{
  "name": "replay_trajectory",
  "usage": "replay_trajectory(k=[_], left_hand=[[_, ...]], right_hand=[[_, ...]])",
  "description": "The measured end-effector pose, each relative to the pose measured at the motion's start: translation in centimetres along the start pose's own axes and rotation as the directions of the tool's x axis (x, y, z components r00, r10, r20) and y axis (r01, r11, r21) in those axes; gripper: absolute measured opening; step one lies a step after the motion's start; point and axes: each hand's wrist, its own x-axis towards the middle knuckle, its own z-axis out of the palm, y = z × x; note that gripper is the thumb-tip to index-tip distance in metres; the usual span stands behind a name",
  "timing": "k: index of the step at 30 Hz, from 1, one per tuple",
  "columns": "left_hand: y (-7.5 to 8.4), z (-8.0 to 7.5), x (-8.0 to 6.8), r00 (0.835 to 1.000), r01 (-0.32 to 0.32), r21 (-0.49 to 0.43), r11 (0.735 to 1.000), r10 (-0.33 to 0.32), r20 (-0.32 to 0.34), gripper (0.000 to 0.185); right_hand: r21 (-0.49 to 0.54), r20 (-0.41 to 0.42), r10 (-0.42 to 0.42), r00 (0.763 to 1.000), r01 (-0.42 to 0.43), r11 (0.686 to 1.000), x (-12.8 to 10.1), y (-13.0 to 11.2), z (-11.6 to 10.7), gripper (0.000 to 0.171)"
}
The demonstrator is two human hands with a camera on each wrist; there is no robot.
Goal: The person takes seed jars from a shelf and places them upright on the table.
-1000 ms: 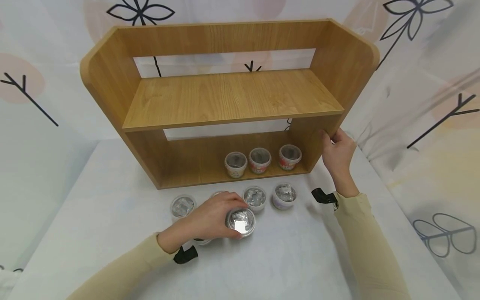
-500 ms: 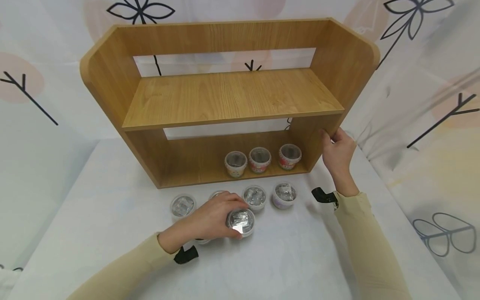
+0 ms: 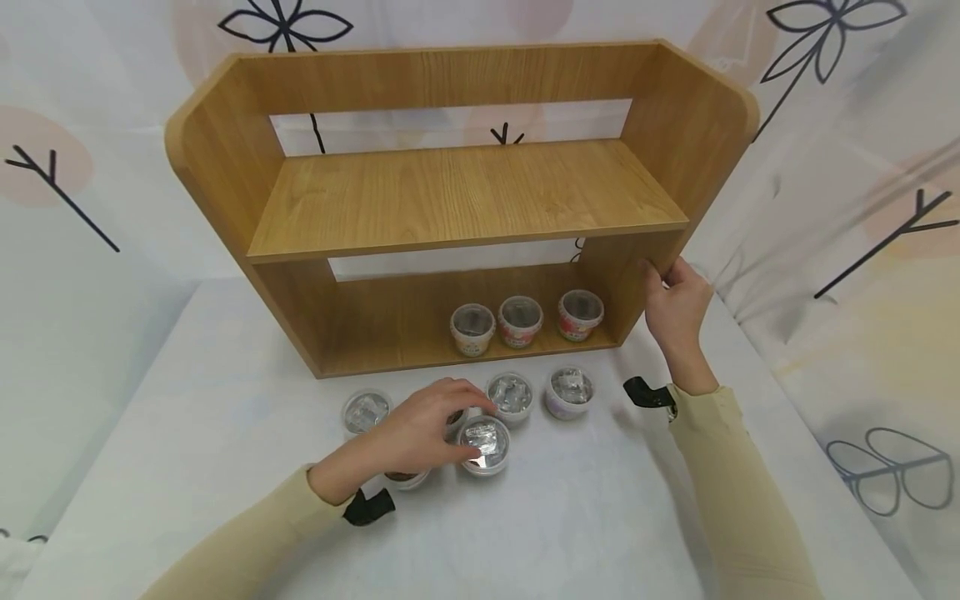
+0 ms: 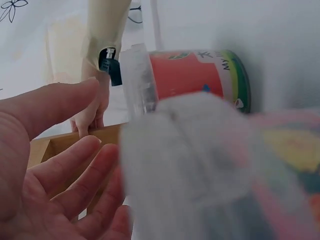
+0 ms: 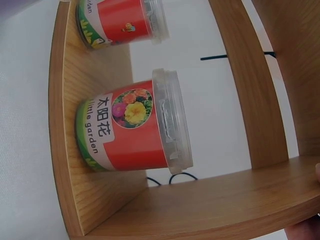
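A wooden shelf unit (image 3: pixel 465 196) stands across the upper middle of the head view on a white table (image 3: pixel 225 400). Its upper board is bare; on the lower board, toward the right, three small tubs (image 3: pixel 519 320) stand in a row, leaving the left half of that board open. In front of the unit's lower edge, low in the centre of the frame, more tubs stand close together on the table, with bare cloth to the left, right and nearer the bottom edge.

The left hand (image 3: pixel 420 429) rests over this cluster, fingers loosely spread and only gently bent. Its fingertips lie against the side of the foil-topped tub (image 3: pixel 484 444), which stands upright on the table just right of the hand; the fingers do not wrap round it. Another tub (image 3: pixel 407 477) peeks out under the wrist, and further tubs stand at the hand's left (image 3: pixel 366 412) and upper right (image 3: pixel 510 394), the last (image 3: pixel 569 391) well toward the right.

The foil-topped tub is a small round pot with a clear lid over crinkled silver foil that catches the light. In the left wrist view a like tub (image 4: pixel 190 80) shows a red label with a green band.

The right hand (image 3: pixel 675 304) grips the front edge of the unit's right side panel, at centre right of the frame, thumb in front and fingers curled behind
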Motion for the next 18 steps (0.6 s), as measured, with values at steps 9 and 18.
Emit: replay_trajectory(k=[9,18], left_hand=[[-0.2,-1.3,-0.2,0.997,0.012,-0.127,0.992,-0.022,-0.071,0.040],[-1.3,-3.2,0.4,0.984,-0.014,-0.250,0.968,-0.032,-0.177,0.030]], right_hand=[[-0.001,0.003,0.023,1.000,-0.023,1.000,-0.1,-0.2,0.0,0.030],[0.008,0.010,0.045,0.999,-0.045,0.999,-0.1,-0.2,0.0,0.031]])
